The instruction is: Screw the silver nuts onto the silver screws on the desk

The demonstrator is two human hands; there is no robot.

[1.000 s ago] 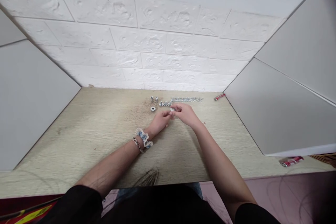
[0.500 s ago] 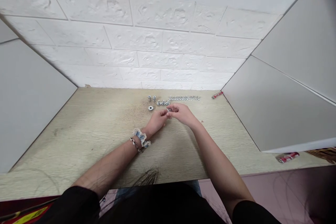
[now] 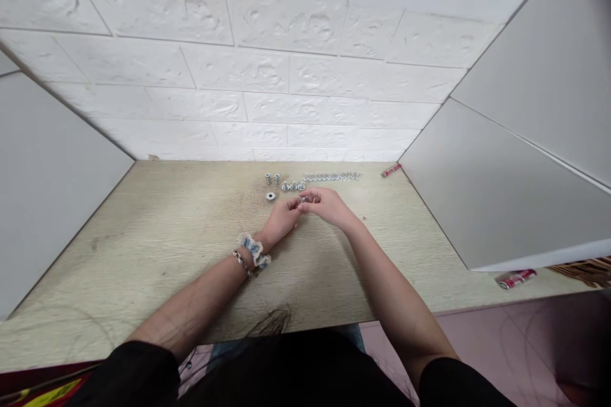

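Note:
My left hand (image 3: 281,219) and my right hand (image 3: 327,206) meet fingertip to fingertip over the table. Pinched between them is a small silvery metal part (image 3: 303,200), mostly hidden by the fingers. Just beyond the hands stand three screws with wide round heads (image 3: 293,186) in a short row. To their left are two upright metal fittings (image 3: 272,179). A round washer-like piece (image 3: 270,196) with a dark centre lies left of the fingertips. Farther back, several small screws (image 3: 331,177) form a long row.
The pale wooden table (image 3: 157,235) ends at a white brick-patterned wall (image 3: 262,98). Grey-white panels (image 3: 458,184) enclose both sides. One red battery (image 3: 391,170) lies by the right panel, and red batteries (image 3: 517,278) lie near the front right, beside a wicker item (image 3: 585,271).
The view has shifted slightly, so everything sits a little farther left. Both hands stay together on the small metal part, with fingers slightly altered around it.

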